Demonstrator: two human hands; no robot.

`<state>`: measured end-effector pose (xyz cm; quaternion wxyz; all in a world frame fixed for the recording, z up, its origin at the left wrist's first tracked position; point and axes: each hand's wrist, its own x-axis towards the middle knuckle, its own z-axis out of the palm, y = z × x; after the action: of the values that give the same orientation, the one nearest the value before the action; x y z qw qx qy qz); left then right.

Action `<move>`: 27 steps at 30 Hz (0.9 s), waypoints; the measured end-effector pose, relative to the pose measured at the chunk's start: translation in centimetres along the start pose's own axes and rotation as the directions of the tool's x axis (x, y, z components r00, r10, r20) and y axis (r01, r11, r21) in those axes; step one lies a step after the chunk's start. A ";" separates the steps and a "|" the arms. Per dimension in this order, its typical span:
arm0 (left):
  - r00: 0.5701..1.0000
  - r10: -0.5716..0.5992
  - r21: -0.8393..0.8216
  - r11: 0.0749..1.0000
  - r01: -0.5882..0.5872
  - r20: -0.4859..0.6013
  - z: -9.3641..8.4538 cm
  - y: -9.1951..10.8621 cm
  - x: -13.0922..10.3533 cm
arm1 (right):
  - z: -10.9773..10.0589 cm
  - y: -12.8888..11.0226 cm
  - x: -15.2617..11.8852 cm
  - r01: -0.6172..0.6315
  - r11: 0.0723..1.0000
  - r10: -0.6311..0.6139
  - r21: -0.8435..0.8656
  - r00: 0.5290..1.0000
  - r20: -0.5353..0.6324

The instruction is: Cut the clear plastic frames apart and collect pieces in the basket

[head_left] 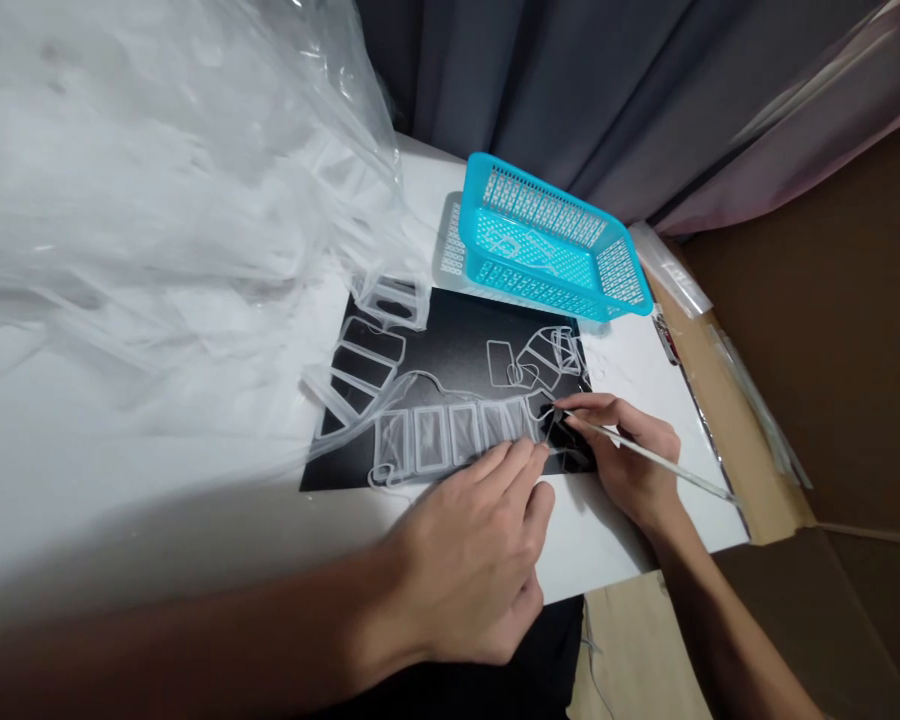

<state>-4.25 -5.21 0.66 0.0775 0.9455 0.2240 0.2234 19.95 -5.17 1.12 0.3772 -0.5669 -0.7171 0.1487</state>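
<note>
A translucent strip of joined rectangular frames (pixel 433 438) lies along the front part of a black sheet (pixel 457 335). My left hand (pixel 487 540) rests at the strip's front edge, its index and middle fingertips pressing down near the right end and its other fingers curled under. In my right hand (pixel 630 450), a thin pale stick (pixel 664 462) is pinched, its tip at the strip's right end. Loose thin white outlines (pixel 544 358) lie at the sheet's back right. More clear frame pieces (pixel 367 365) spread over the sheet's left side.
A blue perforated basket (pixel 555 245) stands behind the sheet, with thin clear scraps inside. A large heap of clear plastic (pixel 157 200) covers the left of the white table (pixel 637 370). Dark curtains (pixel 525 80) hang behind. Clear plastic strips lie on the cardboard (pixel 754 440) at the right.
</note>
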 end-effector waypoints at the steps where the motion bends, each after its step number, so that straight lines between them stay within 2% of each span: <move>1: 1.000 0.000 0.001 1.000 0.000 0.004 0.0 0.0 0.0 | 0.0 0.2 0.3 -0.019 1.000 0.019 0.004 0.999 -0.035; 5: 1.000 -0.007 -0.006 1.000 0.007 0.021 -0.1 -0.1 -0.1 | -0.6 1.1 2.1 -0.027 0.999 0.034 0.030 0.969 -0.246; 9: 1.000 -0.007 -0.009 1.000 0.007 0.007 0.0 -0.2 -0.1 | -2.3 1.6 4.7 0.038 0.999 -0.019 0.032 0.890 -0.455; 12: 1.000 0.010 0.012 1.000 -0.010 -0.003 0.3 -0.2 -0.3 | -3.7 1.6 6.8 0.124 0.992 -0.099 0.014 0.846 -0.524; 14: 1.000 0.018 0.037 0.999 -0.017 -0.007 0.5 -0.2 -0.5 | -4.3 1.6 8.2 0.188 0.982 -0.141 0.034 0.834 -0.534; 17: 0.999 0.032 0.076 0.997 -0.031 -0.013 0.7 -0.2 -0.6 | -4.9 2.2 10.4 0.218 0.971 -0.131 0.101 0.833 -0.538; 20: 0.997 0.072 0.103 0.992 -0.071 -0.003 0.8 -0.5 -0.6 | -5.1 3.5 13.1 0.153 0.982 -0.081 0.114 0.876 -0.476; 23: 0.996 0.091 0.104 0.990 -0.093 0.021 0.8 -0.7 -0.6 | -5.1 4.7 16.0 0.075 0.997 -0.057 0.033 0.926 -0.374; 25: 0.995 0.095 0.102 0.990 -0.096 0.016 0.8 -0.8 -0.6 | -5.1 4.6 17.1 0.047 0.997 -0.063 -0.063 0.957 -0.282; 27: 0.995 0.102 0.103 0.989 -0.102 0.002 0.7 -0.8 -0.7 | -4.9 3.6 16.8 0.052 0.990 -0.082 -0.132 0.969 -0.232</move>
<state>-4.78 -4.87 -0.46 0.0168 0.9580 0.1869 0.2170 24.69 10.43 8.35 0.4287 -0.5784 -0.6937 0.0222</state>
